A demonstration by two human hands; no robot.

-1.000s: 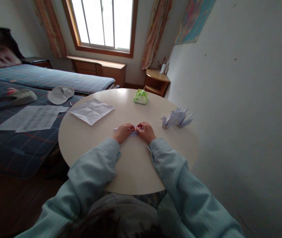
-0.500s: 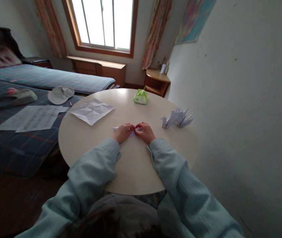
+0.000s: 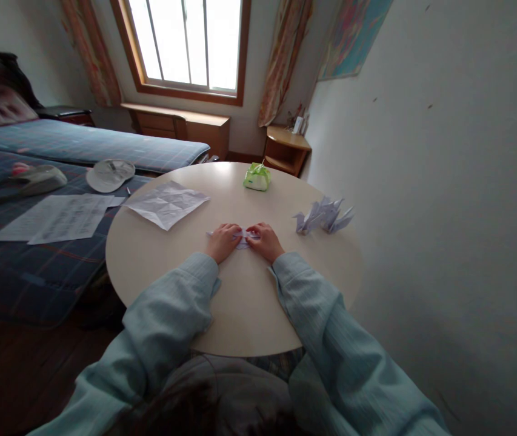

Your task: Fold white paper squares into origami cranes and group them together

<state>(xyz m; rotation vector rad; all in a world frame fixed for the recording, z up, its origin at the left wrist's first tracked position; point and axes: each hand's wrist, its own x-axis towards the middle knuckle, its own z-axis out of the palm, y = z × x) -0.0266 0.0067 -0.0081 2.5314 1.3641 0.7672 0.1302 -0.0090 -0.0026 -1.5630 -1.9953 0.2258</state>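
A small piece of folded paper (image 3: 242, 243) lies on the round table (image 3: 258, 303) between my two hands, mostly covered by them. My left hand (image 3: 224, 242) is closed on its left part, and a thin pointed end sticks out past that hand. On the other side my right hand (image 3: 263, 241) is closed on the right part, thumb and fingers pressed to the paper. The fingertips of both hands are close together near the paper's middle. To the right stand several folded paper cranes (image 3: 324, 216) in a cluster.
A creased sheet of paper (image 3: 167, 204) lies at the table's left edge. A green tissue pack (image 3: 257, 177) sits at the far side. Beside the table is a bed (image 3: 58, 278) with printed sheets (image 3: 71, 217) and a cap (image 3: 110, 175). A wall (image 3: 444, 212) rises on the right.
My fingertips have moved slightly apart, the left hand a little to the left, so more of the folded paper's middle shows. The other things lie as before.
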